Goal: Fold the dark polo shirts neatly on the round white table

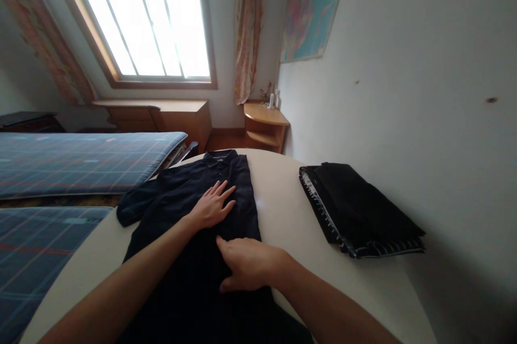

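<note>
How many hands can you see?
2: your left hand lies on the dark shirt, nearer its collar; your right hand is over the shirt, nearer you.

dark navy shirt (194,266) flat on a pale table (278,198), collar (220,158) at far edge

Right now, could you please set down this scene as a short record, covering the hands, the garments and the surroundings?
Left hand: the left hand lies palm down, fingers spread, on the shirt's chest
Right hand: the right hand is at the shirt's right side, lower down; its grip is unclear
Garment: dark short-sleeved collared shirt, collar toward the window, one sleeve spread to the left
Support: pale round-edged table
Beside it: folded black cloth with white edge marks, to the right
Left side: plaid mattresses
</note>
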`<state>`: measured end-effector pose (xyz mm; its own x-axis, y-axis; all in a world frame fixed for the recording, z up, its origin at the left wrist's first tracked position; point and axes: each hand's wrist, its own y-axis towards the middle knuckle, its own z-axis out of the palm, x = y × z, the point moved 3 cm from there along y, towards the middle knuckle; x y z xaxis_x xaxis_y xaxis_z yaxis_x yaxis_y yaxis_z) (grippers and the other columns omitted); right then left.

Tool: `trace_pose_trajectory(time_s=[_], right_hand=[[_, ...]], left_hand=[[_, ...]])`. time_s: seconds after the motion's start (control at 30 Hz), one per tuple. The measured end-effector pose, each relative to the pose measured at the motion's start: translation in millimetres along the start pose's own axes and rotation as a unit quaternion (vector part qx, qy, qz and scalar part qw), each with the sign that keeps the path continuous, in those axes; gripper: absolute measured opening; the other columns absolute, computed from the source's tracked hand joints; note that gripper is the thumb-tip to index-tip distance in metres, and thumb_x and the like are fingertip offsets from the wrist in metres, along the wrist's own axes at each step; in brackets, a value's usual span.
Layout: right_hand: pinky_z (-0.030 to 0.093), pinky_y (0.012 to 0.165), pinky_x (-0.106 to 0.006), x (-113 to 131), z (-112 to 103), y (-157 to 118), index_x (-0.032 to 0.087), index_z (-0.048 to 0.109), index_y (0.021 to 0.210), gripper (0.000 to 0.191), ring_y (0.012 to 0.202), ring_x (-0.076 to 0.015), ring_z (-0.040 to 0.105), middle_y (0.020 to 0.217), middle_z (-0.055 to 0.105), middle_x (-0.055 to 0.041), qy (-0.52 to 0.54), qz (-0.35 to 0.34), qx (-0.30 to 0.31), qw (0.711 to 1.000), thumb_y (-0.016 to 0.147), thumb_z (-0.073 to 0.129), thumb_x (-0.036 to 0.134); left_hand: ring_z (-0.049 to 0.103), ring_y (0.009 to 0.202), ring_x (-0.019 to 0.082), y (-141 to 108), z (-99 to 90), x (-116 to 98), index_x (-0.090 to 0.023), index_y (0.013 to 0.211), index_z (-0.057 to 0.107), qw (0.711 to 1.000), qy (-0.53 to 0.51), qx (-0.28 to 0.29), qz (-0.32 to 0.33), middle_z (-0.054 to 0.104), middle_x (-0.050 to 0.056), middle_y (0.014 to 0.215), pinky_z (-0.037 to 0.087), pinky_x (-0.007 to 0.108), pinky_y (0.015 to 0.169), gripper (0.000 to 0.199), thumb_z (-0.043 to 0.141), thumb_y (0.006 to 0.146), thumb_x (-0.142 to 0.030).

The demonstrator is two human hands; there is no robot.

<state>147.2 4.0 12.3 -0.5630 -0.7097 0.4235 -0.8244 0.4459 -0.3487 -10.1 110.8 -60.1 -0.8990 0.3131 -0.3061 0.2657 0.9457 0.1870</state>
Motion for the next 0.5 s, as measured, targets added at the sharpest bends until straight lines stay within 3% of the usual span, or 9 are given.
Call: trace_pose_trajectory(time_s=[0.17, 0.5], right_hand=[[0.049, 0.101, -0.043, -1.5, -7.8, -7.0, -0.002, 0.024, 0.155, 0.1, 0.128, -0.039, 0.055, 0.14, 0.053, -0.0296, 0.009, 0.008, -0.008, 1.0, 0.079, 0.077, 0.038], [0.048, 0.099, -0.045, -37.8, -18.2, -51.3, 0.006, 0.032, 0.154, 0.087, 0.123, -0.0382, 0.059, 0.136, 0.059, -0.0266, -0.004, 0.123, -0.07, 0.99, 0.083, 0.071, 0.038]], left_hand=[[0.017, 0.152, 0.029, 5.7, 7.5, 6.7, -0.026, 0.151, 0.042, 0.999, 0.029, 0.01, -0.009, 0.029, 0.008, 0.163, 0.019, 0.048, 0.121, 0.056, 0.035, 0.101, -0.049], [0.021, 0.151, 0.032, 49.3, 9.5, 22.4, -0.025, 0.152, 0.041, 0.995, 0.062, -0.014, -0.075, 0.033, 0.01, 0.161, 0.024, 0.05, 0.119, 0.055, 0.036, 0.102, -0.046]])
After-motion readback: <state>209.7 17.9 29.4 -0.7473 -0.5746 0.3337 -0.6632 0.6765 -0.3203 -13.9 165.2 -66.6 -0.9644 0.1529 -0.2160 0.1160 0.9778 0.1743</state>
